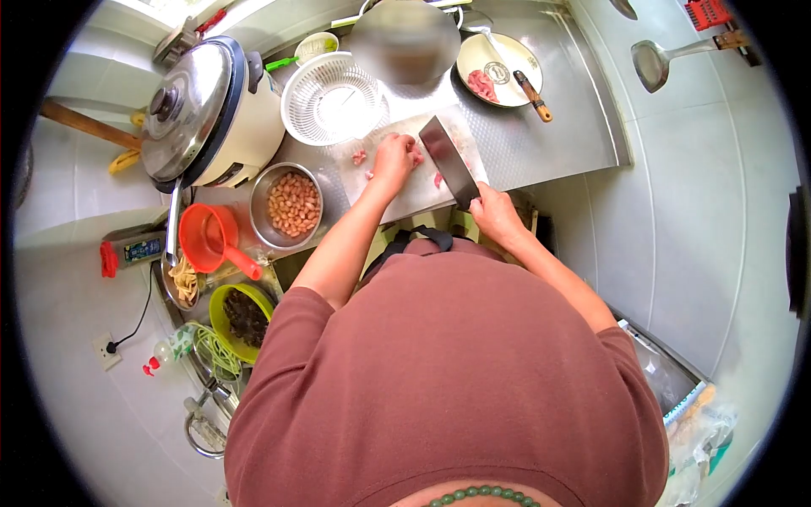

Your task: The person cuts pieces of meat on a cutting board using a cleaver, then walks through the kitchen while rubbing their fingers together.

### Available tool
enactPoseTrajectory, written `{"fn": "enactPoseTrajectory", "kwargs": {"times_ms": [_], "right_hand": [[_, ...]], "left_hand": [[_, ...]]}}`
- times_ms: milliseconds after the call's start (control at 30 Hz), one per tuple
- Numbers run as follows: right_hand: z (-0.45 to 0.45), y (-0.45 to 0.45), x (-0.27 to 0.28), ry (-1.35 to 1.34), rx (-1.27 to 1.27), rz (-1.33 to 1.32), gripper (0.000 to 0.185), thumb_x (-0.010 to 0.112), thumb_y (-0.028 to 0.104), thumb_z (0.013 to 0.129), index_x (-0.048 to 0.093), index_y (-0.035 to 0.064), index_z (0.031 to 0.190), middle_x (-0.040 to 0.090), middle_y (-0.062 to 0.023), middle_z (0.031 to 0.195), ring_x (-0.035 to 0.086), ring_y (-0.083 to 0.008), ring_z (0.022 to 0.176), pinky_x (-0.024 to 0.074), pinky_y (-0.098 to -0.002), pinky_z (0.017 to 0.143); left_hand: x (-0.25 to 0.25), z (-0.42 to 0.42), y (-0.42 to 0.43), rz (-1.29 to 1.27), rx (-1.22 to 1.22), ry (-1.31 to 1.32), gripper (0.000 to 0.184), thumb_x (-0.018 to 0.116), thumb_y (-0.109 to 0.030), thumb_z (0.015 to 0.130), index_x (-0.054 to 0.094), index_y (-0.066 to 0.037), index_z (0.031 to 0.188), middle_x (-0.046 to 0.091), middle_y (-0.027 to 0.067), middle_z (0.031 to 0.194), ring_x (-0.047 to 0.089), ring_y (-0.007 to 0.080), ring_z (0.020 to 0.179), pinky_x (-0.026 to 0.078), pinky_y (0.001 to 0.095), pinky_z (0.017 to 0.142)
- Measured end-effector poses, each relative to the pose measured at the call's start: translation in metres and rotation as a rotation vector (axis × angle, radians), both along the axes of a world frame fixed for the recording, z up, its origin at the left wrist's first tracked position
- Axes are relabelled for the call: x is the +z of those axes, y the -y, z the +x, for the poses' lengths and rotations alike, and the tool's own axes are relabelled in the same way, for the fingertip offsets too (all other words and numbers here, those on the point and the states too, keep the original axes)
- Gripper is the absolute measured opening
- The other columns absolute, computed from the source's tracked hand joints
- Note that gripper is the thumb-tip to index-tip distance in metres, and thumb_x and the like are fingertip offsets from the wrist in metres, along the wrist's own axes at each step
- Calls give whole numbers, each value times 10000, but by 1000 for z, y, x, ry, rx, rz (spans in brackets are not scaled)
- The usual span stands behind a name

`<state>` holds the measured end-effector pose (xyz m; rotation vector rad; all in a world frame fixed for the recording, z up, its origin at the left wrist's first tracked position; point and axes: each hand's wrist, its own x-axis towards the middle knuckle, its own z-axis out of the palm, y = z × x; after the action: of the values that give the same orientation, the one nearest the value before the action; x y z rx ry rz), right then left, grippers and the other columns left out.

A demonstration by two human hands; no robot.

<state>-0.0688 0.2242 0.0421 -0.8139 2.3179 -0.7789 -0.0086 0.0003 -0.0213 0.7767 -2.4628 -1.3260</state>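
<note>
Cleaver (449,160) in right hand (498,213), blue bottle label (142,251) illegible

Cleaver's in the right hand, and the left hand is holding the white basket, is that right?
Not quite: the left hand isn't holding the white basket. The head view shows it at the meat on the cutting board. The cleaver is in the right hand, as you said.

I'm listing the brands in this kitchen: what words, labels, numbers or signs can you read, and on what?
No text can be read.
Bottle label: too small.
Round mark in the pan: too small.
Blue-edged strip, lower right: any print too small.
</note>
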Motion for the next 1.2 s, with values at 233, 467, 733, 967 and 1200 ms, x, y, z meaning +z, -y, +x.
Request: {"fn": "enactPoseTrajectory", "kwargs": {"times_ms": [233,467,733,967,1200], "right_hand": [[-1,-8,4,34,-80,-25,273,462,122,807,541,-24,1023,596,-309,798,584,-467,790,469,-520,724],[-1,-9,24,123,-32,21,265,468,126,805,544,-27,1008,596,-305,801,582,-466,801,469,-514,727],[-4,-16,10,127,54,67,265,473,130,804,548,-31,1002,597,-307,808,586,-463,797,470,-514,730],[-10,-12,-3,73,-13,36,271,475,135,816,541,-25,1025,600,-304,839,587,-458,813,471,-507,738],[-8,-10,-16,95,-36,73,278,475,138,816,529,-31,1030,596,-316,841,579,-471,820,465,-523,741]], "left_hand": [[-20,-4,6,-69,-169,70,163,714,-84,685,611,-2,781,619,179,806,620,321,732,496,379,679],[-2,16,23,-129,-206,187,178,716,-107,671,605,-6,765,622,133,681,635,236,637,498,338,613],[-2,22,33,38,-156,228,132,676,-51,681,631,2,793,613,116,728,623,244,626,502,349,582],[-27,24,33,-450,-152,-58,85,632,-112,765,613,-31,781,592,136,755,606,250,599,485,356,520],[32,4,26,545,-163,371,54,540,-77,838,588,-66,816,596,81,689,567,131,580,465,263,517]]}}
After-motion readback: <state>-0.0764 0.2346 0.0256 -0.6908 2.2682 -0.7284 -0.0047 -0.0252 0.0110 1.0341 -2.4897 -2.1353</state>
